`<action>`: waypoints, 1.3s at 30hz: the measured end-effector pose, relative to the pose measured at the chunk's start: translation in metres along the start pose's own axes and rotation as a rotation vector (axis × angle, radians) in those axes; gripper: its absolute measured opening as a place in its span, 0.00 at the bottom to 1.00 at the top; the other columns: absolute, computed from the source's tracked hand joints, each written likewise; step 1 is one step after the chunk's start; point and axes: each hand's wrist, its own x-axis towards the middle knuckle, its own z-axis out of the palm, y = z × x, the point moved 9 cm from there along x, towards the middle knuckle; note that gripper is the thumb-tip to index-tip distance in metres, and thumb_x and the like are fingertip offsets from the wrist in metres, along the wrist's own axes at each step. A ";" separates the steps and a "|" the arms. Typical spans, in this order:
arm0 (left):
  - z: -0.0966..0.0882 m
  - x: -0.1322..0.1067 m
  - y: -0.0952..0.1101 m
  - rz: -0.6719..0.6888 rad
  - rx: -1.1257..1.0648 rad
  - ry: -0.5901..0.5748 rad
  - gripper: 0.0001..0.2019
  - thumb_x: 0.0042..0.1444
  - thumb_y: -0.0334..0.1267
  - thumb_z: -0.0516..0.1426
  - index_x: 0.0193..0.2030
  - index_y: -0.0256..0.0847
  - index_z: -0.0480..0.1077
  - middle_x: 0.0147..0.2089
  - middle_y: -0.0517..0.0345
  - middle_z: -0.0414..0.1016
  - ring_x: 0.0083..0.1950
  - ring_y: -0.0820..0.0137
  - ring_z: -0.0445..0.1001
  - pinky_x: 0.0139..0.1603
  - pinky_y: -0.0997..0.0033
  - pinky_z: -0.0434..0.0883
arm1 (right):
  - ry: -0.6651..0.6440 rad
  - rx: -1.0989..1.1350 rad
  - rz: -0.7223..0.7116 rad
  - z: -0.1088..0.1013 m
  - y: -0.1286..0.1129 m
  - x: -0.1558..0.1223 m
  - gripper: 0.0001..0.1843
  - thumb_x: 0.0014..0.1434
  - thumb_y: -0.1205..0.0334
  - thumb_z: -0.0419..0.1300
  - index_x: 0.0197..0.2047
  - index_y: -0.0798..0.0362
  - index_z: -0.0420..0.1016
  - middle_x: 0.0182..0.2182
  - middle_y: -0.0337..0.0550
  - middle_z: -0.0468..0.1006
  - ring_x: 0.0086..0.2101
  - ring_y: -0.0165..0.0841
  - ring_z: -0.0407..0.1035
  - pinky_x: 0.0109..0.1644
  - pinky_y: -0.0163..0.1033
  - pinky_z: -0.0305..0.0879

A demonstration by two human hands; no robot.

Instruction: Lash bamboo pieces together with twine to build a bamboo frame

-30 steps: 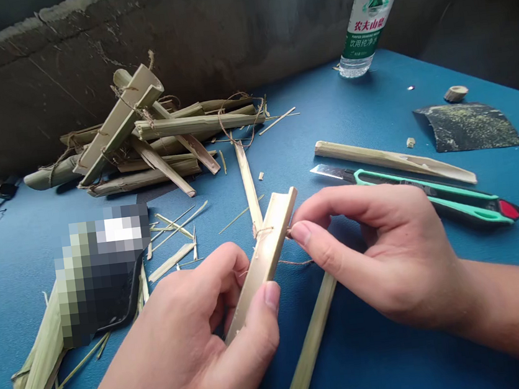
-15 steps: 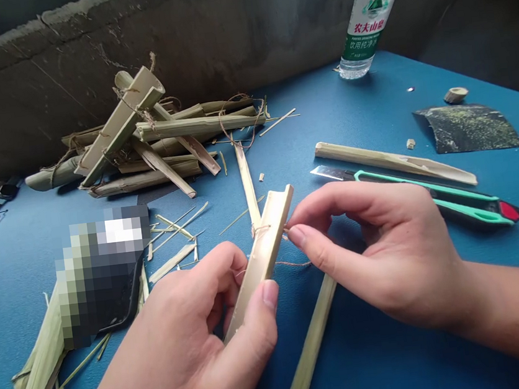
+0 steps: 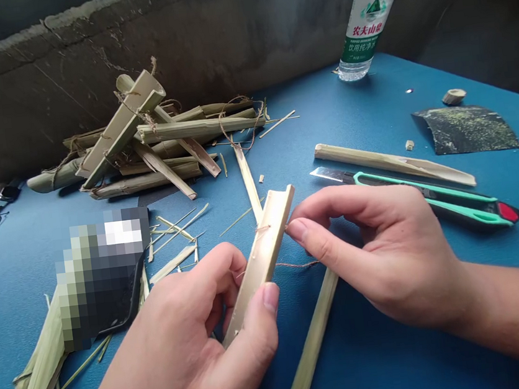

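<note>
A pale straw-yellow bamboo strip [image 3: 262, 263], a teal-and-black utility knife [image 3: 433, 196] with a red end, on a deep blue tabletop [image 3: 347, 309].

Rough grey concrete wall [image 3: 223, 36] with a pale, chipped ledge [image 3: 48, 25] along its top, running behind a matte blue tabletop [image 3: 362, 108], far right corner [image 3: 478, 20] falling into deep shadow, light dim on wall, brighter on tabletop.
</note>
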 end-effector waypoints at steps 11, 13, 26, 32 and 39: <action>-0.001 0.001 0.003 0.022 0.044 0.015 0.14 0.70 0.51 0.58 0.36 0.46 0.67 0.23 0.68 0.68 0.23 0.73 0.65 0.24 0.69 0.61 | -0.037 -0.007 -0.002 0.003 0.000 -0.002 0.09 0.69 0.68 0.65 0.36 0.54 0.85 0.32 0.41 0.86 0.30 0.32 0.77 0.34 0.34 0.74; -0.002 0.001 0.002 0.031 0.052 0.027 0.14 0.69 0.50 0.58 0.36 0.46 0.67 0.23 0.68 0.68 0.23 0.73 0.65 0.24 0.70 0.61 | -0.035 -0.006 0.000 0.004 0.000 -0.001 0.08 0.68 0.68 0.65 0.37 0.54 0.86 0.31 0.41 0.86 0.29 0.31 0.77 0.33 0.34 0.74; -0.005 0.001 0.010 0.091 0.113 0.083 0.13 0.69 0.50 0.58 0.36 0.46 0.67 0.21 0.69 0.65 0.20 0.73 0.61 0.21 0.68 0.56 | -0.044 0.017 0.018 0.005 0.002 0.000 0.08 0.67 0.69 0.65 0.36 0.54 0.84 0.30 0.40 0.85 0.29 0.32 0.77 0.33 0.34 0.74; -0.003 -0.002 0.009 0.100 0.131 0.117 0.14 0.70 0.51 0.58 0.36 0.46 0.67 0.24 0.68 0.63 0.22 0.73 0.62 0.22 0.70 0.59 | -0.077 0.020 -0.002 0.006 0.001 -0.001 0.13 0.71 0.69 0.61 0.32 0.53 0.78 0.29 0.38 0.82 0.29 0.29 0.75 0.33 0.32 0.72; -0.002 0.001 0.008 0.072 0.081 0.082 0.14 0.69 0.50 0.59 0.35 0.46 0.67 0.24 0.67 0.65 0.23 0.73 0.63 0.23 0.72 0.61 | -0.105 0.032 0.014 0.008 0.002 0.000 0.14 0.74 0.66 0.60 0.34 0.53 0.81 0.27 0.38 0.80 0.28 0.29 0.73 0.32 0.32 0.70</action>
